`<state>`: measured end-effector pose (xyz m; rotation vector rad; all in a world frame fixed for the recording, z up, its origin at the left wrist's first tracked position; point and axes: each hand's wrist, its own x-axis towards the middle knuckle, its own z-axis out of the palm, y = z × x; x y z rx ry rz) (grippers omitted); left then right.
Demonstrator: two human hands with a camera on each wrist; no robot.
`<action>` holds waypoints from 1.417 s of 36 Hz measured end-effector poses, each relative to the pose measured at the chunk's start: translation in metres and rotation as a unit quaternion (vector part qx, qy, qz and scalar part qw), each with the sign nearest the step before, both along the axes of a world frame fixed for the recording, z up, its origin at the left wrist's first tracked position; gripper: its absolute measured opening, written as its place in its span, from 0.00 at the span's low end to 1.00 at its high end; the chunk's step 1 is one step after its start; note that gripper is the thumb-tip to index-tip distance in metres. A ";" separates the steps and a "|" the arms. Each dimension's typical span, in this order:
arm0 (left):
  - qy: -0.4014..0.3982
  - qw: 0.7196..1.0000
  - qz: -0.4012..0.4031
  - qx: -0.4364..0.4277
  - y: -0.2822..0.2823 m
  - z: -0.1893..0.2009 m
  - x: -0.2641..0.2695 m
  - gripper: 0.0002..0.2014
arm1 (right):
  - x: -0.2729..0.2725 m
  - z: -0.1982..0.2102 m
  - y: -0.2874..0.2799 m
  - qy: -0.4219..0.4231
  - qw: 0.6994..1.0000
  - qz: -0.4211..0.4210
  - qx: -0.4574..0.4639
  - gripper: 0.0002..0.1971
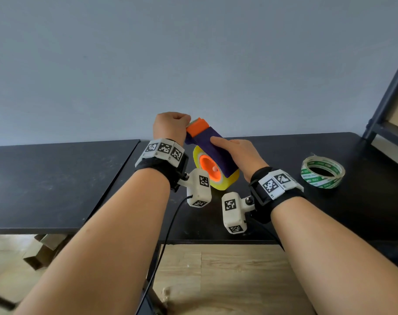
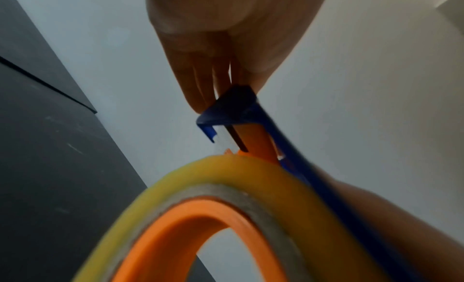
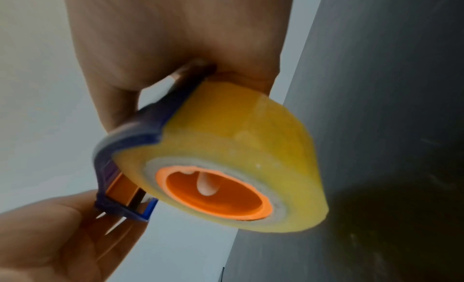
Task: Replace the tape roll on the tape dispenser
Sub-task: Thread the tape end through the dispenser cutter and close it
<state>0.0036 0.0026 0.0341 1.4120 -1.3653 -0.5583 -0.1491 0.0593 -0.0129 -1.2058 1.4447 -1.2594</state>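
Both hands hold a blue tape dispenser [image 1: 216,147] with an orange cutter head [image 1: 197,126] up above the black table [image 1: 57,178]. A yellow tape roll [image 1: 227,180] sits on its orange hub [image 1: 208,168]. My left hand [image 1: 172,126] grips the cutter end, fingers curled round it [image 2: 200,81]. My right hand [image 1: 236,153] wraps the dispenser body, thumb lying along the blue plate. The right wrist view shows the yellow roll [image 3: 238,143], the orange hub [image 3: 213,191] and the blue frame [image 3: 130,143]. A second roll, clear with green print [image 1: 322,171], lies flat on the table to the right.
The table is two dark tops with a seam [image 1: 125,160] left of the hands. A pale wall [image 1: 193,64] stands behind it. A dark shelf frame [image 1: 384,105] rises at the far right. Wooden floor [image 1: 227,276] shows below the table's front edge.
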 end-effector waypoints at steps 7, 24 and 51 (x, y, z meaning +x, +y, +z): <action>-0.007 1.000 0.016 0.010 -0.005 -0.001 0.008 0.08 | -0.004 0.010 0.002 0.019 0.999 0.008 -0.024 0.20; 0.018 0.999 0.049 0.010 -0.009 0.015 0.019 0.08 | -0.011 0.008 0.001 0.078 0.996 0.016 -0.029 0.20; -0.018 0.995 -0.094 -0.033 0.004 0.006 -0.012 0.07 | -0.009 -0.006 -0.012 0.088 0.991 -0.087 -0.056 0.23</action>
